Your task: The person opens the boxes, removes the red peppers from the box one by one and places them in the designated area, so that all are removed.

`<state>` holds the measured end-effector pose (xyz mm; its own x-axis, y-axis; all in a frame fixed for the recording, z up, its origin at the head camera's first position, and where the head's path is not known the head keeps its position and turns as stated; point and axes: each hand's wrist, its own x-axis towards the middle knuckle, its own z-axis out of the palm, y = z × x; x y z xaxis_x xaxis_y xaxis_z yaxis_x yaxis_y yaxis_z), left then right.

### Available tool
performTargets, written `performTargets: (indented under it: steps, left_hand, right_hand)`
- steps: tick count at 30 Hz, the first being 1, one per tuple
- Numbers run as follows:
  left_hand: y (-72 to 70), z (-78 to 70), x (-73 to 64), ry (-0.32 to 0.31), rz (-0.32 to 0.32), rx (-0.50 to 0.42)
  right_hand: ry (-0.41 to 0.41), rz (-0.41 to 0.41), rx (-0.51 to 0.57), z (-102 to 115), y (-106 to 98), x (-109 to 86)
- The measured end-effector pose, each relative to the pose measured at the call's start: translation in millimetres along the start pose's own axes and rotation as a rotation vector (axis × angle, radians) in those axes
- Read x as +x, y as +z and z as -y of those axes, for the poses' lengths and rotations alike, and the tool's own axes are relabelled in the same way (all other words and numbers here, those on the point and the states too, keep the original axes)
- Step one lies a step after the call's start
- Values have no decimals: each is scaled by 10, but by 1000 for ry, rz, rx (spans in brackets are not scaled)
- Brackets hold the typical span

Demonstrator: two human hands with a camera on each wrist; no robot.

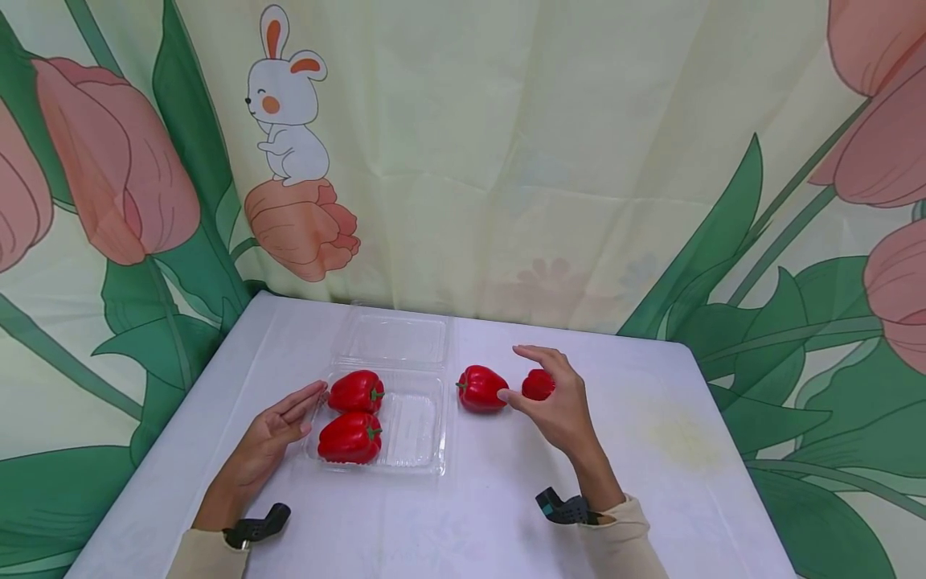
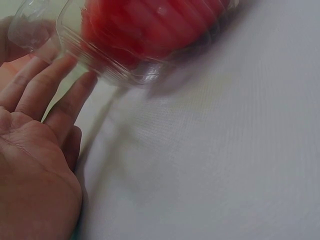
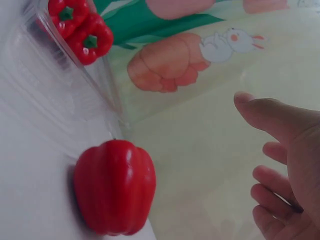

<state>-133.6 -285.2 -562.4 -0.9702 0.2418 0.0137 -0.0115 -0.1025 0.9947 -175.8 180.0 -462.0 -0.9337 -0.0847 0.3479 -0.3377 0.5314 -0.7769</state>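
Two red bell peppers [image 1: 356, 392] [image 1: 350, 438] lie side by side in the left half of a clear plastic clamshell box [image 1: 415, 430], green stems facing right. My left hand [image 1: 269, 441] is at the box's left side, its fingers nearly straight against the plastic rim [image 2: 107, 70]. To the right of the box, a third bell pepper [image 1: 481, 389] lies on the table. My right hand [image 1: 557, 402] hovers beside it, thumb and fingers spread apart with nothing between them. Another red pepper [image 1: 537, 385] is partly hidden behind that hand. In the right wrist view, one pepper [image 3: 115, 187] stands apart from the fingers.
The box's lid [image 1: 394, 338] is folded back toward the far edge of the white table [image 1: 492, 515]. A curtain [image 1: 579, 161] printed with tulips and a rabbit hangs behind the table. Each wrist wears a dark strapped device [image 1: 256, 527].
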Motion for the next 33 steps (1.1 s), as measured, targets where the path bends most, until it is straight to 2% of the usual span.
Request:
performTargets:
  steps: [12,18,33]
  left_hand:
    - [-4,19,13,-5,-6,6]
    - [0,5,2,8,1,7]
    - [-14,20,15,-21,-14,18]
  right_hand:
    - [-22,22,8,126,265,-53]
    - [-32,28,45,186,377,-74]
    - [-23,75,149,364,649,-114]
